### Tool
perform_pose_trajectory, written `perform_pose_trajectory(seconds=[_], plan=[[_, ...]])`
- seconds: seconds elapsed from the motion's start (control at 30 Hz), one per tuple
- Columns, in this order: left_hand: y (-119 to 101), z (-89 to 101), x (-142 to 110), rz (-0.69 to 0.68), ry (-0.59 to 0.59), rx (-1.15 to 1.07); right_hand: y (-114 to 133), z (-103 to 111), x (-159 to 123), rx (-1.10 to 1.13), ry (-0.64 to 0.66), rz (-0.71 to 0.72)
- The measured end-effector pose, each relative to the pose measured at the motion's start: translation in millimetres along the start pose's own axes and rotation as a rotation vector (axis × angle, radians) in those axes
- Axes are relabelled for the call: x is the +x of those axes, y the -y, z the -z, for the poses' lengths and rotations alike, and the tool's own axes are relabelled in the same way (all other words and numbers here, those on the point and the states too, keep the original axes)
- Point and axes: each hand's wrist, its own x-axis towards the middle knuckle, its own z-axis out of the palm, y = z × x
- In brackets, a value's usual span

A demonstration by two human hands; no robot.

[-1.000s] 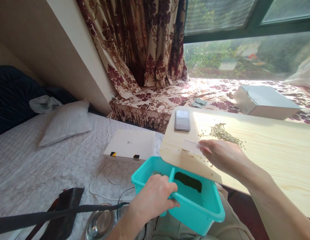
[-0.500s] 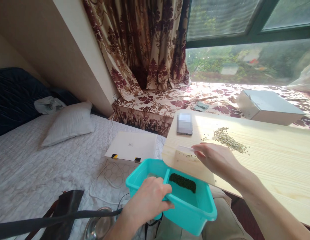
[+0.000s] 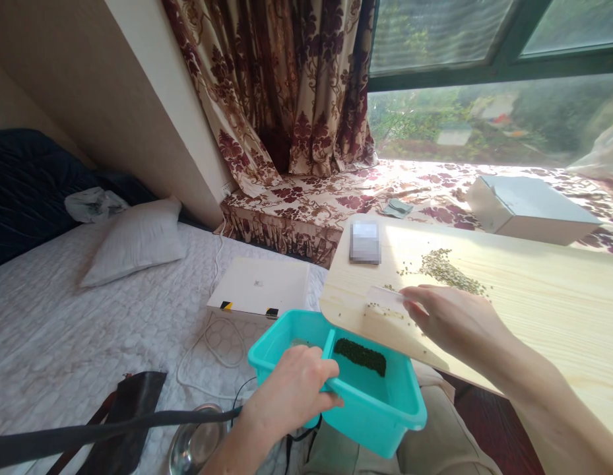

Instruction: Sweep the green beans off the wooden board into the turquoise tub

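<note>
At lower centre I see the left hand (image 3: pixel 299 389) closed on the bin (image 3: pixel 370 409); right of it, the right hand (image 3: pixel 447 320) pinches a card (image 3: pixel 385 300) over the tabletop (image 3: pixel 534 290).

Bare hands, bare forearms and pale beige trousers

From where I'm standing, the person's left hand (image 3: pixel 299 384) and right hand (image 3: pixel 447 318) are both ungloved, with slender fingers and smooth, rounded knuckles; the nails are too small to make out. The left forearm (image 3: pixel 239 437) and right forearm (image 3: pixel 546 389) are slim and uncovered as far as I can see them, tapering towards the wrists. Down below I can see plain, pale beige cloth trousers (image 3: pixel 447 432), matte and fairly loose, softly creased over the legs, with a faint line like a seam along the right leg
</note>
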Motion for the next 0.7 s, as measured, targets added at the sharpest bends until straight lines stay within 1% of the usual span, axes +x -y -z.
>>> perform_pose_trajectory(seconds=[0.1,0.23,0.3,0.57,0.7], plan=[[-1,1.0,0,-0.003,-0.005,-0.001,7,4,-2,-0.03,0.037,0.013],[-2,1.1,1,-0.003,-0.004,0.009,11,9,-7,-0.001,-0.001,0.056],[-1,0.3,1,-0.003,-0.002,0.009,11,10,-7,-0.019,-0.002,0.051],[-2,-1.0,1,-0.01,-0.015,0.007,17,11,-10,-0.059,0.071,0.06],[-2,0.0,1,-0.007,-0.011,0.004,18,14,-11,-0.081,0.096,0.018]])
